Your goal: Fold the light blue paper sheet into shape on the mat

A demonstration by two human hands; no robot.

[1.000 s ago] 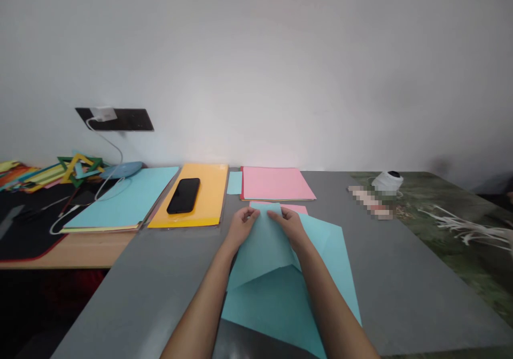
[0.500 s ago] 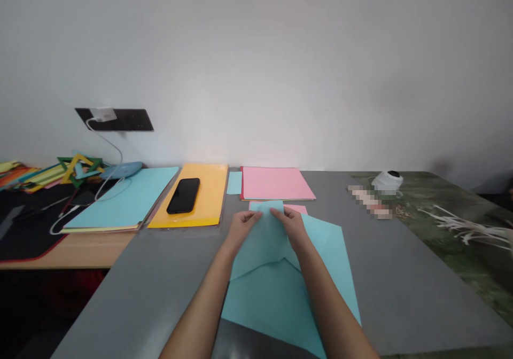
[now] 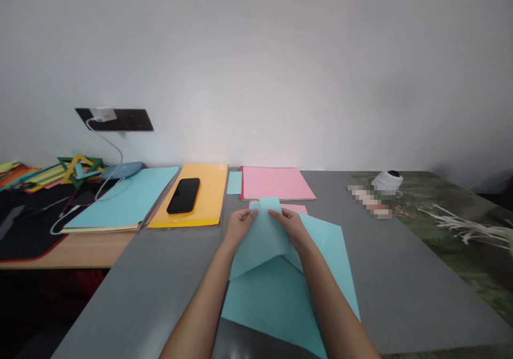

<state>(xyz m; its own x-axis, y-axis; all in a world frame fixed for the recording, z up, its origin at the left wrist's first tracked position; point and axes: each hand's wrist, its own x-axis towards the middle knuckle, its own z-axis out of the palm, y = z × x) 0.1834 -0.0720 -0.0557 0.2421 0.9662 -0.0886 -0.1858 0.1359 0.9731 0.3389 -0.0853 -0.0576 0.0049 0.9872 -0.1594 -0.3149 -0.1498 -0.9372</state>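
"Where is the paper being worked?"

"The light blue sheet point(image 3: 256, 252) is at the middle of the grey surface point(image 3: 401, 273), toward the near edge. Its lower edge stands raised over more blue paper point(image 3: 272, 300) lying beneath; I can't tell whether the two are joined."

"And the hands?"

"Both are nearly closed, fingers curled. The left hand point(image 3: 241, 225) pinches the sheet's narrow upper end from the left, thumb against fingers; the right hand point(image 3: 289, 224) does the same from the right."

"How far along does it look?"

"Partway, I'd judge. The upper end is drawn into a narrow strip between the fingertips, so some shaping is done. Whether it is creased or only bent, I can't make out."

"What is left?"

"The raised part isn't pressed flat, and the paper underneath lies spread out, reaching beyond the right forearm toward the right edge."

"Anything else nearby?"

"A pink sheet point(image 3: 298, 208) shows just beyond the right hand. A pink stack point(image 3: 276, 182) lies along the far edge, and a phone point(image 3: 183, 195) rests on a yellow folder point(image 3: 214, 198) near the far left corner. No hand touches those."
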